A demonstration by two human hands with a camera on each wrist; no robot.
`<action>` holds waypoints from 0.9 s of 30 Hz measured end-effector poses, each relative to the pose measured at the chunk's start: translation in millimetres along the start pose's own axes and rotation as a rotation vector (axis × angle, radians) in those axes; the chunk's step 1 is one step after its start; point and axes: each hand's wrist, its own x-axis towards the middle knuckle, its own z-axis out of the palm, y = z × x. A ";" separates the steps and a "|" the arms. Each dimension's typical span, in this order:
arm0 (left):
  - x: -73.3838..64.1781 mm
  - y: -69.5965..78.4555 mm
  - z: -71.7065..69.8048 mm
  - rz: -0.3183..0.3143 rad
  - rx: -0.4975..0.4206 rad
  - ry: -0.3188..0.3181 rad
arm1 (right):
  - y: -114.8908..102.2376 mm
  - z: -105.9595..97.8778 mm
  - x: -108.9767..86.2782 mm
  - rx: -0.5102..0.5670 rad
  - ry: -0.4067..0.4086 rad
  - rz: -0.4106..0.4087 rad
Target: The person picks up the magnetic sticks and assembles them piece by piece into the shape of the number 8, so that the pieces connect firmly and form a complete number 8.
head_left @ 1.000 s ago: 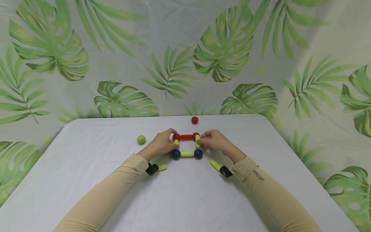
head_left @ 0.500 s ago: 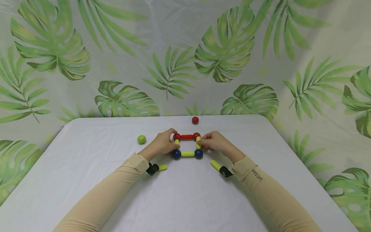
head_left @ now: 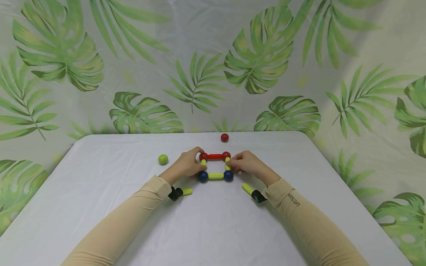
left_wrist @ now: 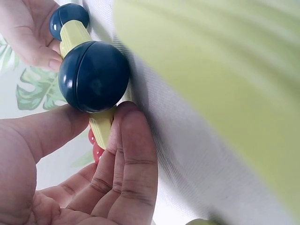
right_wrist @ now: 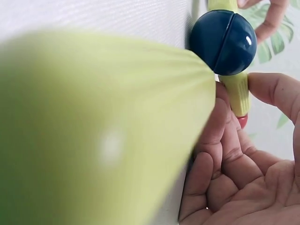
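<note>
A four-sided frame of balls and rods lies on the white table. Its far side is a red rod (head_left: 215, 156) between two red balls (head_left: 203, 156); its near side is a yellow-green rod (head_left: 216, 176) between two blue balls (head_left: 203, 176). My left hand (head_left: 184, 163) pinches the left yellow-green side rod (left_wrist: 102, 127) between thumb and fingers, forefinger at the far left red ball. On the opposite side, my right hand (head_left: 247, 163) pinches the right yellow-green side rod (right_wrist: 236, 93) just below the blue ball (right_wrist: 223, 42). Both side rods run between a blue and a red ball.
A loose green ball (head_left: 163, 159) sits left of the frame, and a loose red ball (head_left: 224, 137) beyond it. Close by each black wrist camera (head_left: 175, 193) is a yellow-green rod (head_left: 247, 189). A leaf-print cloth (head_left: 193, 85) hangs behind the table.
The right side rod, its far end first overlapping the red ball, has shifted down into line between the red and blue balls. My left hand keeps its grip; the view shifted slightly.
</note>
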 end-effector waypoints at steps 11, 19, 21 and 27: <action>-0.4 0.9 -0.4 -0.005 -0.004 0.003 | 1.7 1.7 -0.9 -0.022 0.005 -0.002; 0.3 1.0 -0.1 -0.005 0.008 0.007 | 0.5 2.9 -1.1 -0.027 0.008 0.011; 0.6 0.5 0.1 -0.007 0.007 0.007 | 0.8 3.3 -0.8 -0.025 0.008 0.010; 0.2 1.4 0.7 -0.016 -0.001 0.003 | 0.4 4.0 -1.4 -0.024 0.005 0.009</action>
